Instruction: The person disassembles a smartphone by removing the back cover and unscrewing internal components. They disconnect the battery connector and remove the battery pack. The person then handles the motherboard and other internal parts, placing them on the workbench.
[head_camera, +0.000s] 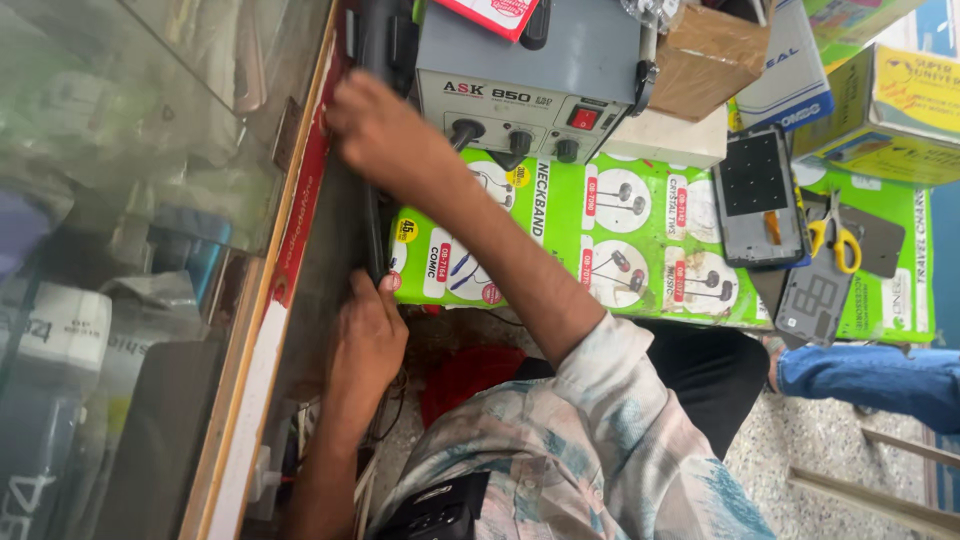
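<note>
Flat green printed packaging sheet (640, 240) covers my bench; brown taped carton (705, 60) behind it; yellow-green box (885, 115) far right.

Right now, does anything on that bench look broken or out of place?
Yes: a phone lies opened up on the green poster, its insides bare. A separate grey frame lies just below it, and yellow-handled scissors lie beside them. Nothing looks spilled.

green-covered bench (640, 290) | grey rework station (560, 70); phone frame (758, 195); yellow-handled scissors (838, 240)
</note>
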